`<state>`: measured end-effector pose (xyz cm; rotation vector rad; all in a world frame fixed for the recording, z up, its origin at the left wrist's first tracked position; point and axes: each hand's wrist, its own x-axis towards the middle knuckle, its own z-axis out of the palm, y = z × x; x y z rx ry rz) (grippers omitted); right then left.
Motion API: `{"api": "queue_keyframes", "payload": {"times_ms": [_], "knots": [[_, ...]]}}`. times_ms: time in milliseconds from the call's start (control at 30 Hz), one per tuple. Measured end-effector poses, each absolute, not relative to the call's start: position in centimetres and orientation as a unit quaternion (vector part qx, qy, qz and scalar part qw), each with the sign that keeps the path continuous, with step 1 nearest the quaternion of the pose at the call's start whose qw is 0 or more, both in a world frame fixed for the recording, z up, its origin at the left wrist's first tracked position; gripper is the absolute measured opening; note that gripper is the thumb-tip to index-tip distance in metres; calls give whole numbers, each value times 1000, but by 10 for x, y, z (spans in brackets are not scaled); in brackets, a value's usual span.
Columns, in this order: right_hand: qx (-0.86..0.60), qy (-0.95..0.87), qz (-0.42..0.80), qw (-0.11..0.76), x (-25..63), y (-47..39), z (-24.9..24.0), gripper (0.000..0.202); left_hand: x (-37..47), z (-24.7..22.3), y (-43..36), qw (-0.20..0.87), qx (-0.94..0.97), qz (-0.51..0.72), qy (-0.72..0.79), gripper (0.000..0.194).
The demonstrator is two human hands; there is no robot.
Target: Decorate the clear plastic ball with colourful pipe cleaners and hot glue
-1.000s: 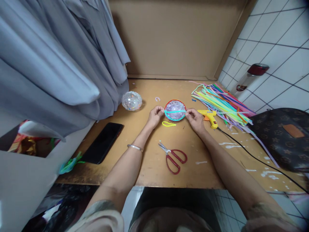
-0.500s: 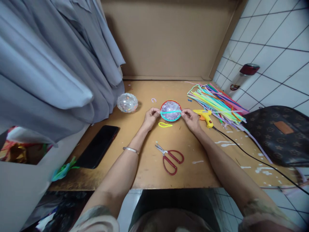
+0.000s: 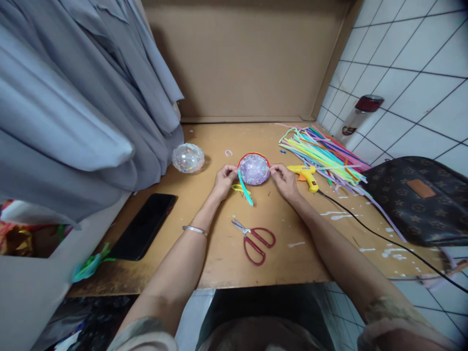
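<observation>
Between my hands sits a see-through, purple-speckled ball [image 3: 254, 170] with a red pipe cleaner [image 3: 252, 154] curved along its far edge. My left hand [image 3: 224, 181] is closed in a pinch at the ball's left side, holding a turquoise pipe cleaner [image 3: 245, 189] whose free end dangles toward me. My right hand [image 3: 284, 181] pinches the ball's right edge with thumb and forefinger. A bent yellow pipe cleaner [image 3: 237, 187] lies beside my left fingers, partly behind the turquoise one. Red-handled scissors [image 3: 255, 241] rest slightly apart on the table nearer me.
Near my right hand lies a yellow glue gun [image 3: 306, 175] with a black cord. Behind it is a pile of coloured pipe cleaners [image 3: 325, 151]. A patterned bag [image 3: 420, 204] stands far right; a clear ball [image 3: 188, 158] and black phone [image 3: 144, 226] are left.
The turquoise pipe cleaner, earlier stretched across the ball between both hands, now hangs from my left hand only. My right hand stays at the ball's edge. The view has shifted slightly.
</observation>
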<state>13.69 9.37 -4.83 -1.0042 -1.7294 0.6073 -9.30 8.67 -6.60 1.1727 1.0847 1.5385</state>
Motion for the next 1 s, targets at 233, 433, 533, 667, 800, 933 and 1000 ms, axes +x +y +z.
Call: {"api": "queue_keyframes", "payload": {"times_ms": [233, 433, 533, 667, 800, 933, 1000], "knots": [[-428, -722, 239, 489, 139, 94, -47, 26, -91, -67, 89, 462, 477, 620, 417, 32], [-422, -721, 206, 510, 138, 94, -50, 27, -91, -68, 90, 484, 464, 623, 403, 38], [-413, -716, 174, 535, 138, 95, -50, 26, -91, -67, 91, 486, 458, 632, 393, 40], [-415, -711, 175, 540, 138, 96, -49, 24, -92, -66, 90, 488, 455, 636, 388, 38], [-419, -709, 188, 536, 138, 96, -49, 24, -93, -66, 90, 474, 465, 635, 395, 33], [-420, -702, 188, 543, 137, 95, -49, 24, -95, -67, 91, 456, 465, 649, 393, 31], [-420, -701, 188, 545, 137, 94, -49, 24, -96, -67, 91, 455, 458, 660, 385, 32]]}}
